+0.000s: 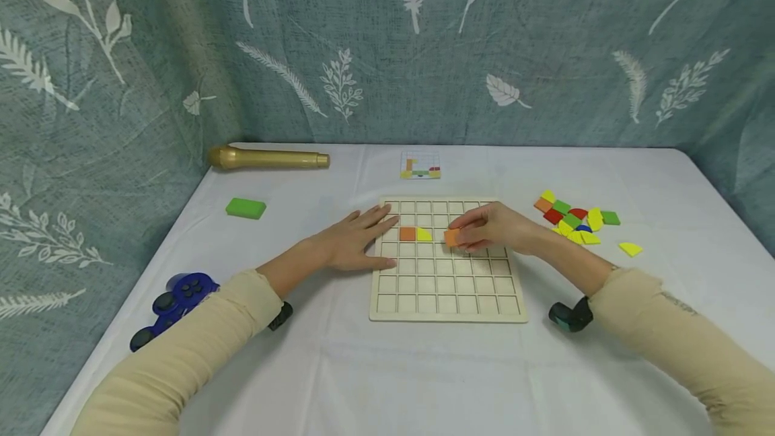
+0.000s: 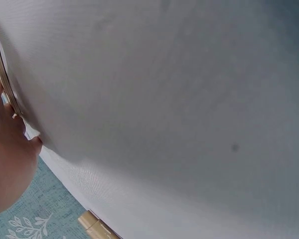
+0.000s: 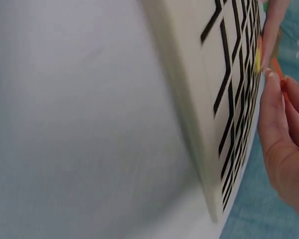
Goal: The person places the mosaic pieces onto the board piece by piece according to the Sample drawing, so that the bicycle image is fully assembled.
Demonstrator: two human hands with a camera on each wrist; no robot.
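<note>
Board point(image 1: 445, 266) gridded from head, edge-on from left wrist

Head view forward and down, wrists close, grid board point(image 1: 446, 285) shared

The left hand point(image 1: 357, 245) spreads over the left edge of the pale wooden grid board point(image 1: 448, 315), blocking that side! The right hand point(image 1: 493, 229) and forearm point(image 1: 572, 261) cut across the right edge. Room up front, over white tablecloth point(image 1: 424, 375); farther right, a pile of flat coloured tiles point(image 1: 572, 221) obstructs.
</note>
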